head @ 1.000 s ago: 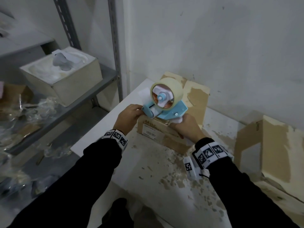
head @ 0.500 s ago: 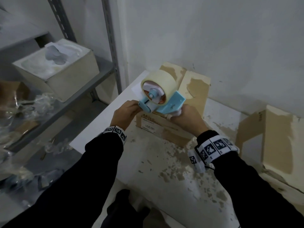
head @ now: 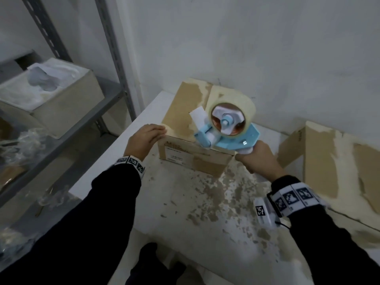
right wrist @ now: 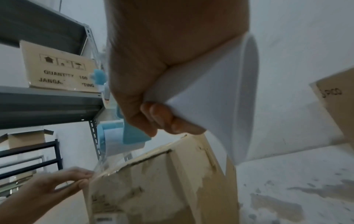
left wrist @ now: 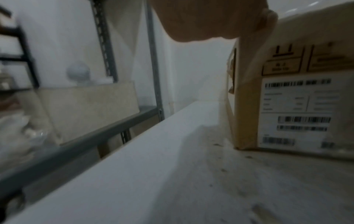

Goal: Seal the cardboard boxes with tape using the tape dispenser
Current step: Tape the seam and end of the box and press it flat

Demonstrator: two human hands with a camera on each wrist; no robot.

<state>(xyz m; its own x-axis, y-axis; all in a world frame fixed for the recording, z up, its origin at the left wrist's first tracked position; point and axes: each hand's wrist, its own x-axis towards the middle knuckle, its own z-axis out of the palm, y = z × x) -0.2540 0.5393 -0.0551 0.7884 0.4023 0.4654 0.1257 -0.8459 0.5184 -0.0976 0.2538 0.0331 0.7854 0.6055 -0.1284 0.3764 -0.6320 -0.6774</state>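
A brown cardboard box (head: pixel 181 112) with a barcode label stands on the white table (head: pixel 205 202). My right hand (head: pixel 255 157) grips the white handle of the blue tape dispenser (head: pixel 232 130), which hovers over the box's near right top edge. In the right wrist view, clear tape (right wrist: pixel 100 165) stretches from the dispenser (right wrist: pixel 132 133) to the box's (right wrist: pixel 162 181) left corner. My left hand (head: pixel 153 131) presses that corner with fairly straight fingers (right wrist: pixel 76 178). In the left wrist view, the hand (left wrist: pixel 210 19) lies over the top corner of the box (left wrist: pixel 296 98).
A second worn cardboard box (head: pixel 339 161) stands on the table at the right. The wall is close behind. A grey metal rack (head: pixel 61 136) on the left holds a box with white foam (head: pixel 51 95) and clear plastic wrap (head: pixel 20 140).
My right hand has drawn the dispenser to the right along the box's near top edge, away from my left hand. The left hand stays at the box's left corner.
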